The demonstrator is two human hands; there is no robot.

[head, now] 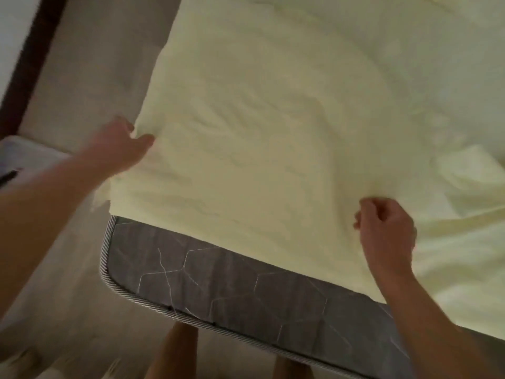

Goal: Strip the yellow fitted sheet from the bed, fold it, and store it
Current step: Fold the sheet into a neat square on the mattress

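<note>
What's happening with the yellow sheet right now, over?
Left hand grips sheet edge; right hand pinches it. Sheet peeled off near mattress corner. Nothing blocking.

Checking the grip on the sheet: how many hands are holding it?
2. The left hand grips the yellow sheet at its left edge; the right hand pinches it near the mattress front edge.

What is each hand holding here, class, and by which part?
Both hold the yellow fitted sheet. The left hand grips its side edge near the mattress corner; the right hand pinches a bunch of fabric on top, close to the pulled-back foot edge.
</note>
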